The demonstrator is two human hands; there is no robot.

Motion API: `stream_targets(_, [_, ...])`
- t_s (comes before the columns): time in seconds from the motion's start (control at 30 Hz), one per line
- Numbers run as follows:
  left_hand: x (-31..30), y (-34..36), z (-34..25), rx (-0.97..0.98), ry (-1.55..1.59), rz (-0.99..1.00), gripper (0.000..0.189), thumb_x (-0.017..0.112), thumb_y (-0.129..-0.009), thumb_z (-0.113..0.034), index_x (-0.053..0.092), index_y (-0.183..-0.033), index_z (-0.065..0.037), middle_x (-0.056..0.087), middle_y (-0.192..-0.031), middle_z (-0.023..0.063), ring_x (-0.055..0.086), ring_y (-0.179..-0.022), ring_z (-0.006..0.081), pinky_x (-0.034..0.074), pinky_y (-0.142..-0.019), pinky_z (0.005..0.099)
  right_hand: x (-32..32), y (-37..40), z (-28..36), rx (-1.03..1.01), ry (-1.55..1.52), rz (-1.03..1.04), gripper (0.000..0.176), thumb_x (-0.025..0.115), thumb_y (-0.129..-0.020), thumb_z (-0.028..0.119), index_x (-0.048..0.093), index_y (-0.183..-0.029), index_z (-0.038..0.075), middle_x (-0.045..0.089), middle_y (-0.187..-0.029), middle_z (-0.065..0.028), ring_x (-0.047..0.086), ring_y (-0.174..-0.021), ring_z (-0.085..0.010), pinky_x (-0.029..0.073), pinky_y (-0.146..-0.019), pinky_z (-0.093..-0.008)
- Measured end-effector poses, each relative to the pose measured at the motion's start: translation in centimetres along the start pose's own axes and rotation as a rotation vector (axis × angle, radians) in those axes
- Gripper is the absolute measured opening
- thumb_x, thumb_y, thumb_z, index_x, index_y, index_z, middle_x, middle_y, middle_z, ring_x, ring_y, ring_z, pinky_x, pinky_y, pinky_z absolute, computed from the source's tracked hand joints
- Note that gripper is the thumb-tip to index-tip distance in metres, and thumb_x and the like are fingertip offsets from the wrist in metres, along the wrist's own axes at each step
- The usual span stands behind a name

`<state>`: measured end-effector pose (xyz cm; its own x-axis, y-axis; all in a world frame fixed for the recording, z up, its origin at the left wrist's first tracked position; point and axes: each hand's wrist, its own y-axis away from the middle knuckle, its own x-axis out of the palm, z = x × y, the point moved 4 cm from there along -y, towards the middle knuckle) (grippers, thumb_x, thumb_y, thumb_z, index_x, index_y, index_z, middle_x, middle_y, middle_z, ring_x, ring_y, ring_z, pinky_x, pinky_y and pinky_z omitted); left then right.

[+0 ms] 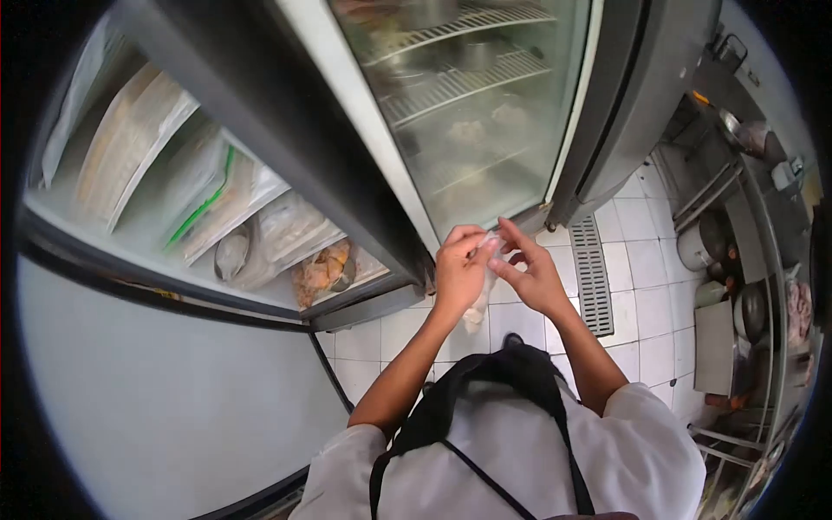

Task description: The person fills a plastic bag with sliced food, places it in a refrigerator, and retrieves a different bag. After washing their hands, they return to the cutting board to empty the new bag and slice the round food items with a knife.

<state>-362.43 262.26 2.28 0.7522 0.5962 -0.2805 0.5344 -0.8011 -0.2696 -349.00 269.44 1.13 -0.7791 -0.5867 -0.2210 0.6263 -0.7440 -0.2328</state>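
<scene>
A small clear plastic bag point(477, 314) hangs between my hands, with something pale in its lower end. My left hand point(461, 269) pinches the bag's upper part from the left side. On the right, my right hand point(527, 270) has its thumb and fingers curled at the bag's top, close to the left fingertips. Both hands are in front of my body, above the white tiled floor, near the lower edge of the glass door. What exactly lies inside the bag is too small to tell.
An open refrigerator compartment point(199, 284) at the left holds bagged food point(325, 270) and a green-edged bag point(204, 206). Ahead stands a glass door point(485, 165) with wire shelves behind it. A floor drain grate point(591, 276) lies to the right, beside metal shelving with pots point(700, 243).
</scene>
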Motion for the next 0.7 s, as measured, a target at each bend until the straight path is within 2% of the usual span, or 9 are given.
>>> stream_targets(0.07, [3.7, -1.5, -0.4, -0.028, -0.01, 0.04, 0.017, 0.069, -0.087, -0.012, 0.071, -0.098, 0.001, 0.064, -0.091, 0.0095, 0.058, -0.074, 0.014, 0.046, -0.067, 0.0266, -2.4, -0.4, -2.0, 0.126, -0.188, 0.011, 0.067, 0.075, -0.083, 0.011, 0.045, -0.143, 0.006, 0.061, -0.105, -0.0037, 0.053, -0.089, -0.0121, 0.046, -0.079, -0.0254])
stream_targets(0.1, [5.5, -2.4, -0.7, -0.102, 0.048, 0.131, 0.018, 0.071, -0.086, -0.01, 0.072, -0.098, 0.004, 0.064, -0.092, 0.0095, 0.058, -0.073, 0.0122, 0.046, -0.064, 0.0262, -4.3, -0.6, -1.7, 0.072, -0.113, -0.035, 0.061, 0.072, -0.083, 0.002, 0.05, -0.139, 0.004, 0.056, -0.095, -0.0013, 0.05, -0.079, -0.0104, 0.044, -0.073, -0.0223])
stream_targets(0.2, [12.5, -4.3, 1.2, -0.127, 0.299, 0.21, 0.017, 0.075, -0.082, -0.01, 0.07, -0.087, 0.006, 0.065, -0.088, 0.0084, 0.06, -0.07, 0.0108, 0.048, -0.062, 0.0249, -9.7, -1.5, -3.1, 0.12, 0.059, -0.027, 0.047, 0.071, -0.082, 0.001, 0.059, -0.127, 0.001, 0.057, -0.094, -0.0014, 0.051, -0.078, -0.0102, 0.044, -0.072, -0.0237])
stream_targets(0.27, [15.6, -5.4, -0.4, -0.199, 0.249, 0.264, 0.019, 0.078, -0.08, -0.011, 0.068, -0.084, 0.005, 0.066, -0.083, 0.0069, 0.061, -0.069, 0.0107, 0.049, -0.061, 0.0243, -13.0, -1.9, -3.3, 0.123, 0.121, -0.112, 0.021, 0.069, -0.083, 0.001, 0.067, -0.103, -0.003, 0.061, -0.092, -0.0022, 0.053, -0.075, -0.0114, 0.045, -0.069, -0.0254])
stream_targets(0.4, [21.3, -8.6, -2.7, -0.159, 0.286, 0.339, 0.026, 0.082, -0.078, -0.017, 0.064, -0.084, 0.001, 0.067, -0.073, 0.0041, 0.063, -0.067, 0.0109, 0.052, -0.062, 0.0248, -18.3, -2.5, -5.0, 0.267, -0.145, -0.351, 0.012, 0.066, -0.088, 0.006, 0.068, -0.095, -0.004, 0.062, -0.09, -0.0008, 0.052, -0.074, -0.0098, 0.044, -0.067, -0.0259])
stream_targets(0.43, [22.4, -9.4, -3.4, -0.168, 0.256, 0.397, 0.031, 0.082, -0.078, -0.019, 0.065, -0.093, 0.002, 0.067, -0.079, 0.0066, 0.064, -0.07, 0.0114, 0.053, -0.065, 0.0268, -19.6, -2.5, -5.3, 0.313, -0.192, -0.428, 0.012, 0.065, -0.089, 0.007, 0.069, -0.094, -0.004, 0.062, -0.088, -0.0005, 0.052, -0.074, -0.0093, 0.043, -0.066, -0.0257])
stream_targets(0.53, [24.8, -12.9, -6.6, 0.054, 0.106, 0.437, 0.031, 0.081, -0.078, -0.02, 0.066, -0.094, 0.002, 0.067, -0.083, 0.0096, 0.064, -0.073, 0.0129, 0.053, -0.068, 0.0287, -22.8, -3.3, -7.4, 0.366, -0.072, -0.54, 0.015, 0.064, -0.091, 0.011, 0.069, -0.089, -0.003, 0.061, -0.077, 0.0005, 0.05, -0.071, -0.0078, 0.042, -0.065, -0.0249])
stream_targets(0.57, [25.4, -14.5, -7.3, 0.192, 0.095, 0.434, 0.03, 0.081, -0.078, -0.018, 0.066, -0.096, 0.001, 0.066, -0.092, 0.0105, 0.065, -0.081, 0.0153, 0.054, -0.07, 0.03, -23.9, -3.9, -7.9, 0.33, 0.001, -0.589, 0.014, 0.066, -0.091, 0.011, 0.069, -0.087, -0.002, 0.058, -0.07, 0.0016, 0.049, -0.069, -0.0075, 0.041, -0.064, -0.0248])
stream_targets(0.7, [24.2, -23.3, -15.0, 0.551, 0.119, 0.203, 0.025, 0.079, -0.078, -0.014, 0.068, -0.097, -0.002, 0.065, -0.101, 0.0096, 0.065, -0.089, 0.0208, 0.053, -0.074, 0.0315, -27.6, -5.5, -8.0, 0.22, 0.244, -0.702, 0.016, 0.067, -0.09, 0.012, 0.069, -0.09, -0.004, 0.065, -0.077, -0.0056, 0.054, -0.07, -0.0114, 0.044, -0.066, -0.0263])
